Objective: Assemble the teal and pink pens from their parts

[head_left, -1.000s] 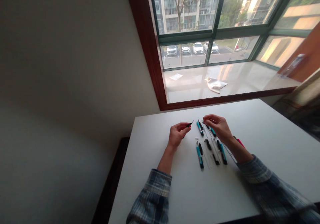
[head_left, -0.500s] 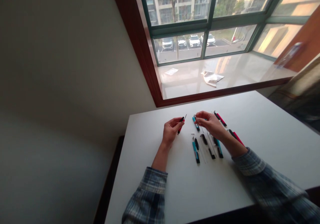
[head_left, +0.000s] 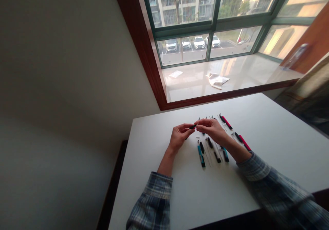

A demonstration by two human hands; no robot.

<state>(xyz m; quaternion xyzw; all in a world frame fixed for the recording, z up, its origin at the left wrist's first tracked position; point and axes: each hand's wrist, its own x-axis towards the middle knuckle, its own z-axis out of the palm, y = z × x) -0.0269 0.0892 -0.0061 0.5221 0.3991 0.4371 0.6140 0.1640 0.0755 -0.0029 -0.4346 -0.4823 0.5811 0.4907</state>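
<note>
My left hand is closed around a black pen part, whose end points at my right hand. The red piece seen in that hand earlier is hidden now. My right hand is pinched at the tip of the black part, and its fingertips meet those of my left hand. Whatever lies between the right fingertips is too small to make out. Below the hands lie a teal-and-black pen barrel, a black grip and thin white refills. Another teal barrel is partly under my right wrist.
Red-and-black pen pieces lie farther right, one red barrel at the back and another near my right cuff. A small white piece rests on the white table. Beyond stands a window sill with a crumpled white cloth.
My right hand has moved left and slightly down, away from above the back teal pen, to meet my left hand. My left hand has shifted slightly right and turned the pen part toward it.
</note>
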